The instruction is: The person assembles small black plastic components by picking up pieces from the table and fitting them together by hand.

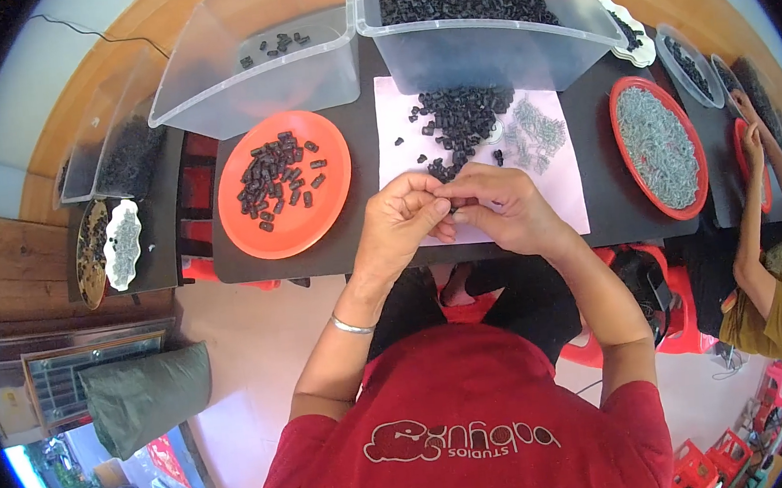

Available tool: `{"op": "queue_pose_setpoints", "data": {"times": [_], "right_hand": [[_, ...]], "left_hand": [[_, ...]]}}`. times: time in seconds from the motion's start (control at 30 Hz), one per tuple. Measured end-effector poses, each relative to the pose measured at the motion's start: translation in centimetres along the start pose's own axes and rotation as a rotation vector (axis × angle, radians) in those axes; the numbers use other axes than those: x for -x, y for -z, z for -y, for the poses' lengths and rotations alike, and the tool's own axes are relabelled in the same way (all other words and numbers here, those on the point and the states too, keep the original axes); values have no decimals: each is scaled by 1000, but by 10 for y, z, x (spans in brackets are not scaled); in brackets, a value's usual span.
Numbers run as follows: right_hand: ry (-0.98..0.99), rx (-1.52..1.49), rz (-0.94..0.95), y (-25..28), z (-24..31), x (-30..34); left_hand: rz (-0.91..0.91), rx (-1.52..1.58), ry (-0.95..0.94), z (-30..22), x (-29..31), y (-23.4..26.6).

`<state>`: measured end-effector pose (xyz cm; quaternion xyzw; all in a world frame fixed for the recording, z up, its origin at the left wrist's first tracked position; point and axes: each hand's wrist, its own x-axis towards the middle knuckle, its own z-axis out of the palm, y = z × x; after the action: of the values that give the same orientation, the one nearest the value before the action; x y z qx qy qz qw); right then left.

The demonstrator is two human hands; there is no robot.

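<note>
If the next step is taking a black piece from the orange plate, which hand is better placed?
Left hand, probably: the orange plate lies to its left; the right hand is farther.

The person's left grip and right grip are meeting over a pink sheet, fingertips pinching what seems to be a small dark piece, mostly hidden. Just beyond, a heap of black pieces is lying beside thin silvery bits. On the dark counter, an orange plate is carrying black pieces on the left, while a red tray is holding silvery bits on the right. Two clear bins are standing behind.
</note>
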<state>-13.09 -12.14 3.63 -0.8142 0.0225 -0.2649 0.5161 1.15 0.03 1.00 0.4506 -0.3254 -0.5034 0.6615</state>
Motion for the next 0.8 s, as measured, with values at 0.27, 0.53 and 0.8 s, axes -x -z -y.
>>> {"op": "queue_pose_setpoints", "data": {"times": [0.27, 0.53, 0.8], "right_hand": [[-190, -115, -117, -5, -3, 9], [-144, 45, -174, -2, -2, 10], [176, 566, -82, 10, -12, 20]], "left_hand": [[-40, 29, -31, 0, 0, -2], [-71, 151, -36, 4, -1, 3], [-50, 203, -45, 2, -1, 5]]}}
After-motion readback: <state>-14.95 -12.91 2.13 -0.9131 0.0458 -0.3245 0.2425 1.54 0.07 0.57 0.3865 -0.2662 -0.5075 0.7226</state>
